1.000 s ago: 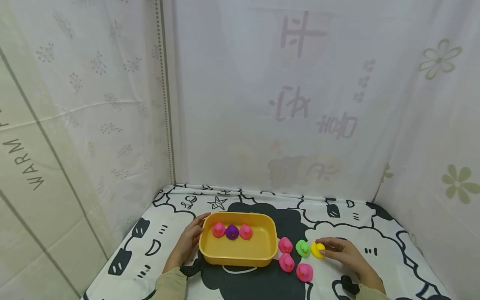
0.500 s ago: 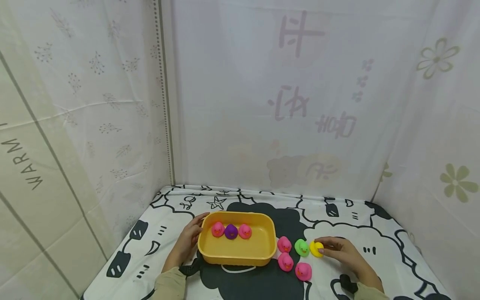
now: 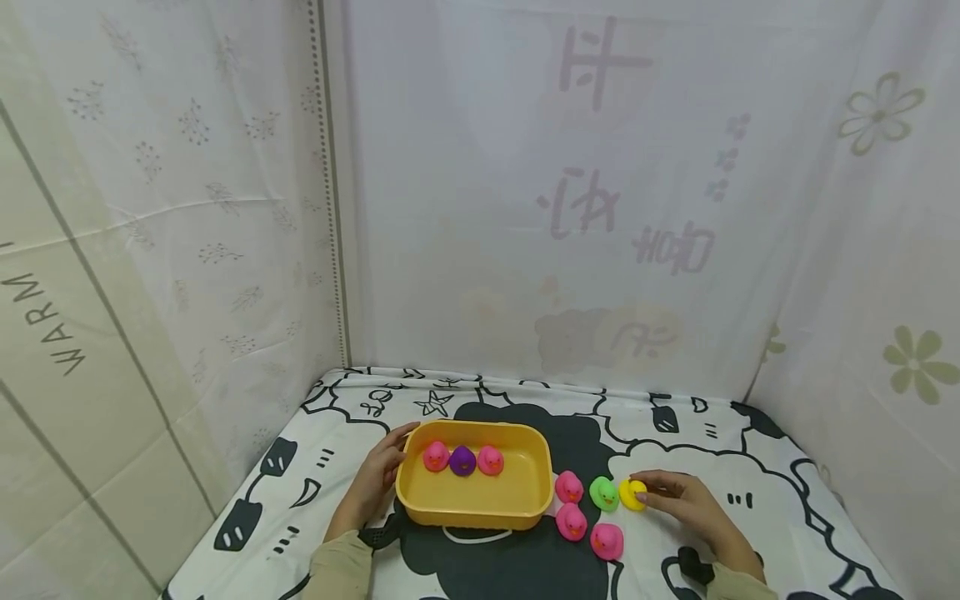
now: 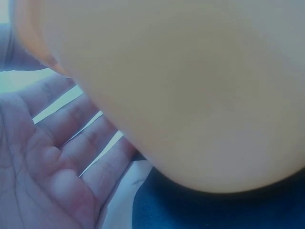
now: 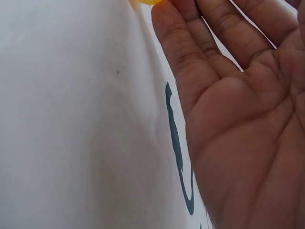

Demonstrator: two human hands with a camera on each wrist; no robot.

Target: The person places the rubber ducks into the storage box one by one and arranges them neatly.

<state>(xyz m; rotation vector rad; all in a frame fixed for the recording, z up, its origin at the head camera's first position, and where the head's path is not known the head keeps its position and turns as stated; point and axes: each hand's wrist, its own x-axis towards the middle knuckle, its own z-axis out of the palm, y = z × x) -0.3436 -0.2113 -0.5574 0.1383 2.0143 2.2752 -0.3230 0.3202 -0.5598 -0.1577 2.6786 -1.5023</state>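
A yellow rubber duck (image 3: 633,495) stands at the right end of the toys, beside a green rubber duck (image 3: 603,494). My right hand (image 3: 686,502) pinches the yellow duck between thumb and fingers; only a sliver of it shows at the top of the right wrist view. On the left, my left hand (image 3: 377,482) rests with extended fingers against the left side of a yellow plastic tray (image 3: 480,518). In the left wrist view the tray wall (image 4: 190,95) hides the fingertips. Inside the tray, a purple duck (image 3: 462,461) sits between two pink ducks, the left pink duck (image 3: 436,457) and the right pink duck (image 3: 491,460).
Several pink ducks stand right of the tray: an upper pink duck (image 3: 569,487), a middle pink duck (image 3: 572,522) and a lower pink duck (image 3: 607,542). A black-and-white patterned cloth (image 3: 352,450) covers the table. Pale curtains (image 3: 465,208) enclose the back and sides.
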